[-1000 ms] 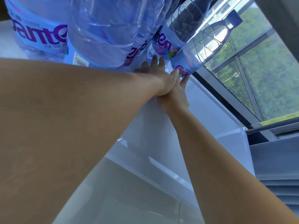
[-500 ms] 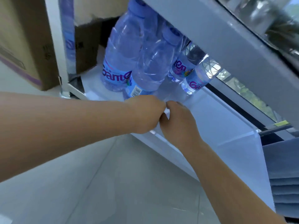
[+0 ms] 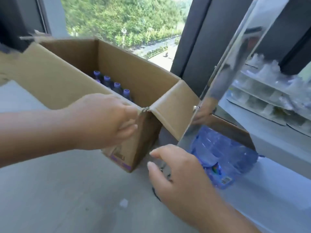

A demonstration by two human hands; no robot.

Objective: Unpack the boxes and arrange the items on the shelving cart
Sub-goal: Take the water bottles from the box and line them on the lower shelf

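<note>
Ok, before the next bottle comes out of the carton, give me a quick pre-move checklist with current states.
1. Cardboard box open, flaps out of the way: ok.
2. Bottles left in the box, purple caps showing: ok.
3. Left hand free: cannot tell, its fingers are curled at the box's corner edge and blurred.
4. Right hand free: ok, fingers relaxed, holding nothing.
5. Room on the cart shelf beside the bottles already there: ok.

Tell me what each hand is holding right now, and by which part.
Neither hand has a grip on anything. The left hand hangs loosely curled beside the box corner; the right hand is spread open near the bottles.
</note>
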